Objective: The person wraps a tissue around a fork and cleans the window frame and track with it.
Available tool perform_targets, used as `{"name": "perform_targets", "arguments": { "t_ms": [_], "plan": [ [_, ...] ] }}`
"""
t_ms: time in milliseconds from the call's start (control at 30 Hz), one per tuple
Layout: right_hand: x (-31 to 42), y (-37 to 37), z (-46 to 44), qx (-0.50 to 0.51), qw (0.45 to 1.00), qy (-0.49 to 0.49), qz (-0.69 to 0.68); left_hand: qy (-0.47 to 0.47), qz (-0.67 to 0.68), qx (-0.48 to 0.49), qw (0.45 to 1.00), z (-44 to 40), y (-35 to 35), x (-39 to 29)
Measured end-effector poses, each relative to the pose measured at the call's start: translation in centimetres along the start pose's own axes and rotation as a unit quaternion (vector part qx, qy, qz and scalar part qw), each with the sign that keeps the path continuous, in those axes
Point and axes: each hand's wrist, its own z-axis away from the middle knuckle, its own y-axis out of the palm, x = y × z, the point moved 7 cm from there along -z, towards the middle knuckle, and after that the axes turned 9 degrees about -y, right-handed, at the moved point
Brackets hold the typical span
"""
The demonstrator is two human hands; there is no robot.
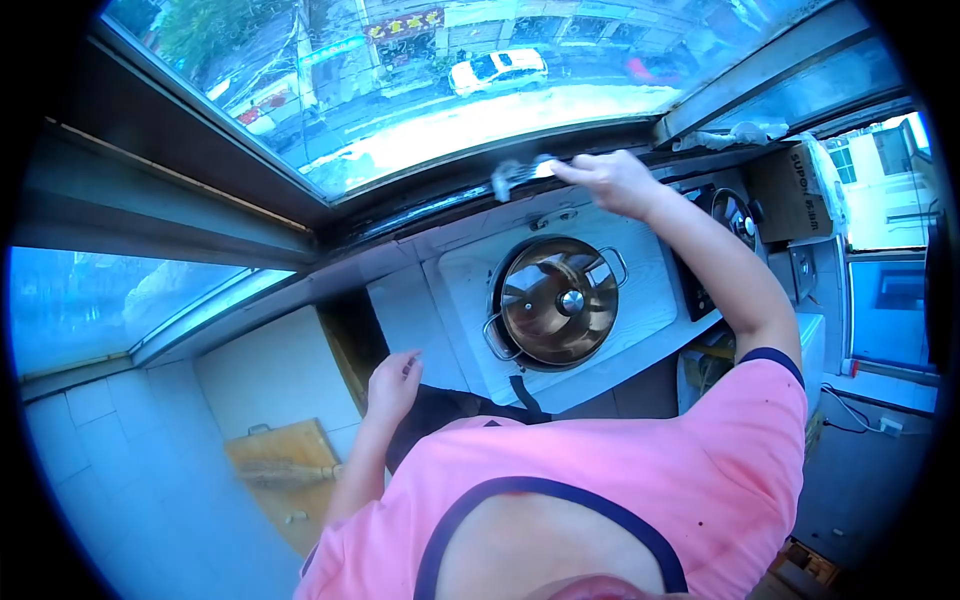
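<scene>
My right hand (615,184) is reached out over the window sill, fingers closed on the white handle of a small tool (520,174). The tool's grey, ragged head is blurred, so its exact kind is unclear; it is close to the dark window track (430,200). Below that hand, a steel pot with a glass lid (560,302) sits on a white board (640,290). Near my waist, my left hand (393,385) hangs with loosely curled fingers, a gap between them, and nothing visible in it.
A black cooktop (697,280) with another lidded pan (735,215) stands right of the board. Behind it is a cardboard box (790,195). A wooden board (285,465) and a brush-like broom (285,472) are at lower left. Window frames (200,190) enclose the counter.
</scene>
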Motion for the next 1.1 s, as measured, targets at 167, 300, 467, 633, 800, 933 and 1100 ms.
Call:
{"name": "perform_targets", "arguments": {
  "t_ms": [167, 300, 467, 633, 800, 933, 1100],
  "plan": [
    [10.0, 0.1, -12.5, -0.001, 0.996, -0.034, -0.085, 0.040, 0.006, -0.013, 0.999, -0.7, -0.4, -2.5],
    [13.4, -0.9, -15.6, -0.061, 0.991, -0.011, -0.120, 0.079, -0.028, -0.065, 0.994, -0.8, -2.8, -4.0],
    [12.5, -1.8, -13.8, -0.072, 0.992, 0.012, -0.106, 0.124, -0.015, -0.139, 0.982, -1.6, -6.6, -5.1],
    [10.0, -4.6, -10.0, -0.047, 0.990, 0.092, -0.095, 0.110, 0.024, -0.140, 0.984, -0.5, -7.5, -4.0],
    [13.1, -4.0, -14.8, -0.031, 0.997, 0.011, -0.074, 0.079, 0.030, -0.097, 0.992, 0.9, -6.1, -1.8],
    [15.5, -1.4, -19.9, 0.047, 0.995, 0.002, -0.085, 0.051, 0.051, -0.090, 0.993, 1.8, -6.2, 0.8],
    [16.3, -2.6, -19.9, 0.039, 0.994, 0.006, -0.104, 0.053, 0.054, -0.089, 0.993, 1.3, -5.6, 3.1]
  ]
}}
